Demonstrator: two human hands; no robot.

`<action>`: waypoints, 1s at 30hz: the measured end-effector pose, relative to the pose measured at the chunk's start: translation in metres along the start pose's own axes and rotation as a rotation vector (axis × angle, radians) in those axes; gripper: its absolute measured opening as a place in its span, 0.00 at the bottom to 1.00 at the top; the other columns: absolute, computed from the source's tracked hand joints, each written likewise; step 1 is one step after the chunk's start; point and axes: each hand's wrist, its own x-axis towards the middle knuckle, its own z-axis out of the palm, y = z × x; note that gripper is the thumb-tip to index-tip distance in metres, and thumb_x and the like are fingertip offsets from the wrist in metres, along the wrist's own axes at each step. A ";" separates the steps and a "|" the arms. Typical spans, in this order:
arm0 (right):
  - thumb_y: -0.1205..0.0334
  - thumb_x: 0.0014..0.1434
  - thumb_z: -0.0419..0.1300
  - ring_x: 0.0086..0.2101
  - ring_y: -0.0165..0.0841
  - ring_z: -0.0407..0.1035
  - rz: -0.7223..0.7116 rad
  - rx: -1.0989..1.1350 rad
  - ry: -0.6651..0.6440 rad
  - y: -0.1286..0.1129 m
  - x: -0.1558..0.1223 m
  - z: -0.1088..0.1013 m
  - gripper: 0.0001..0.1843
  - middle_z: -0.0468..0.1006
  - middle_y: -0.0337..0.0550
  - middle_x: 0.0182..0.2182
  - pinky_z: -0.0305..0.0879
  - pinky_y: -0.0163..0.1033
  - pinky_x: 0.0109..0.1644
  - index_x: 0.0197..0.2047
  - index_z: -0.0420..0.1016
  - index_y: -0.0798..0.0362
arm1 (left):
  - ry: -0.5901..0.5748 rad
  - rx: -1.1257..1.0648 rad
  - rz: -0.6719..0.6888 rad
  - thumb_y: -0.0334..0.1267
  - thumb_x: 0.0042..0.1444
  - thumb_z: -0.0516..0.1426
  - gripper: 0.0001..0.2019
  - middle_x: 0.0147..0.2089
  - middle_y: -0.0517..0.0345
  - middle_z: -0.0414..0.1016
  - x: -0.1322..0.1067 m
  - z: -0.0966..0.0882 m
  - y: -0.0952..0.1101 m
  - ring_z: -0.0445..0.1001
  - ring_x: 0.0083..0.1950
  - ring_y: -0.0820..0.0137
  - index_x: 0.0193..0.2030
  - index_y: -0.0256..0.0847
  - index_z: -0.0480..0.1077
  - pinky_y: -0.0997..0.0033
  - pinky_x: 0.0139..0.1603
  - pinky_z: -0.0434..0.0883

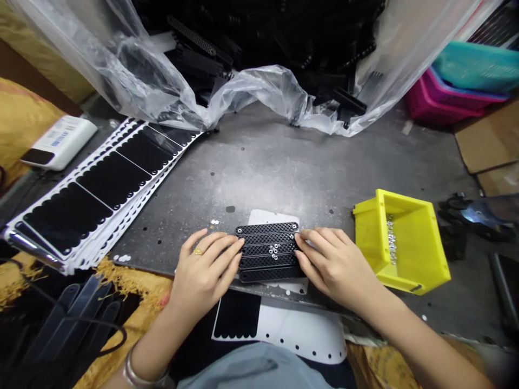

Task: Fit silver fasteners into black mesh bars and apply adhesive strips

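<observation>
Grey speckled metal table [259,156], work at its near edge. Left hand [205,273] and right hand [334,265] close in from either side, fingers straight and laid together, tips bearing on opposite ends of a row of black mesh-patterned plastic strips [267,265]. No pinch visible; whether the thumbs reach under is hidden. Gold ring [198,252] on the left hand. About five strips lie side by side, touching, on a white backing sheet [267,217] close to the table's front edge. Each strip's long axis runs left to right across the view, ends toward the hands; the row builds away from the person. Small silver nuts [274,250] sit loose in a cluster on the middle strips. Main risk: uneven pressure or a slip of either hand could fan the row and shake those nuts onto the table or over its edge. Near the right hand, a yellow plastic bin [405,275] holds more silver parts [391,240]. Left of the hands, sheets of black die-cut pads [113,178] lie overlapped. Farther off, a clear plastic bag [251,92] partly covers a heap of black parts [194,59]; pink basket [433,102] at upper right.
</observation>
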 end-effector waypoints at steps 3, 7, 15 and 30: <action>0.65 0.73 0.53 0.40 0.40 0.69 0.119 -0.004 0.027 -0.011 -0.001 0.004 0.16 0.81 0.52 0.42 0.61 0.45 0.41 0.51 0.80 0.62 | 0.011 0.001 -0.030 0.29 0.66 0.60 0.13 0.50 0.53 0.84 -0.002 0.003 0.005 0.81 0.52 0.63 0.56 0.40 0.75 0.53 0.66 0.63; 0.64 0.72 0.55 0.42 0.43 0.70 0.118 -0.134 0.082 -0.022 -0.005 0.009 0.16 0.82 0.54 0.43 0.62 0.46 0.45 0.52 0.80 0.66 | 0.034 0.036 -0.036 0.30 0.66 0.61 0.13 0.50 0.53 0.84 -0.004 0.005 0.007 0.81 0.52 0.62 0.56 0.41 0.76 0.53 0.66 0.63; 0.59 0.73 0.57 0.43 0.43 0.71 0.095 -0.250 0.079 -0.030 -0.004 0.011 0.19 0.84 0.56 0.44 0.62 0.47 0.50 0.53 0.80 0.67 | -0.006 -0.019 -0.009 0.29 0.67 0.60 0.14 0.56 0.55 0.83 0.001 0.005 0.013 0.79 0.57 0.63 0.58 0.41 0.75 0.54 0.68 0.61; 0.63 0.74 0.54 0.38 0.40 0.68 0.053 -0.030 0.075 -0.006 -0.004 0.005 0.16 0.81 0.52 0.38 0.59 0.44 0.42 0.51 0.80 0.65 | -0.059 -0.071 0.077 0.31 0.69 0.59 0.09 0.53 0.60 0.85 0.011 0.006 0.008 0.80 0.57 0.66 0.53 0.43 0.77 0.56 0.70 0.60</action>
